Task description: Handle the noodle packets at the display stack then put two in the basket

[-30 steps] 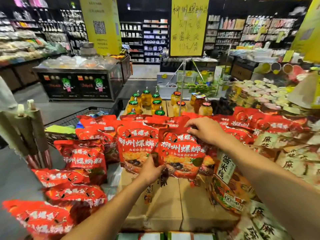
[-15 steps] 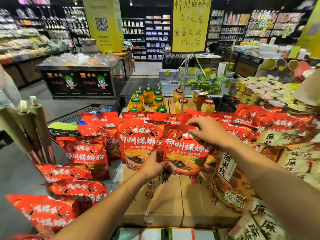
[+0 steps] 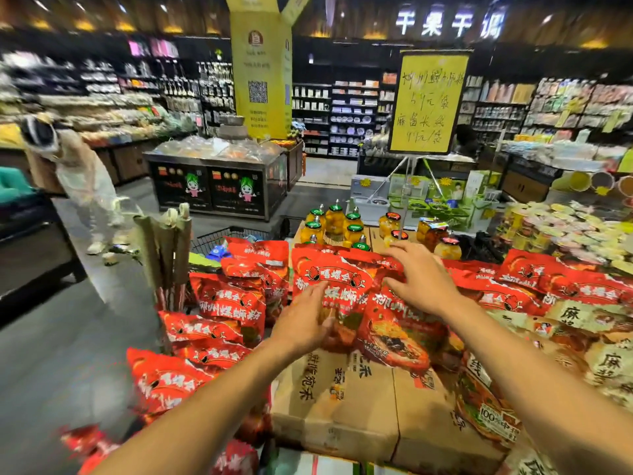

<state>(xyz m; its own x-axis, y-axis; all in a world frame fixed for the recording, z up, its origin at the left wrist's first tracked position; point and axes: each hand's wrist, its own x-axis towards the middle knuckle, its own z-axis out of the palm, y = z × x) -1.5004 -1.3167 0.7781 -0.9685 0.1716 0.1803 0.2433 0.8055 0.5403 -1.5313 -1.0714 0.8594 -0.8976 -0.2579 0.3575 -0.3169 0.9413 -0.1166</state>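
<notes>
Both hands were at a display of red noodle packets stacked on cardboard boxes (image 3: 346,416). The left hand (image 3: 305,323) lay against the lower face of an upright red packet (image 3: 330,286), its fingers fairly straight and together, pressing rather than gripping as far as the blurred frame showed. The right hand (image 3: 419,281) hovered with fingers spread wide over the top edge of the neighbouring tilted packet (image 3: 394,332), holding nothing. To straighten these packets well, it seemed best to steady the upright one from below with the flat palm while the spread hand came down on the tilted one's top seam, pushing gently so the row behind did not topple toward the glass jars (image 3: 337,222). The tilted packet leaned just below and in front of the right fingertips, overlapping the upright one, whose lower edge sat under the left fingers. A yellow price sign (image 3: 430,102) stood behind the jars.
</notes>
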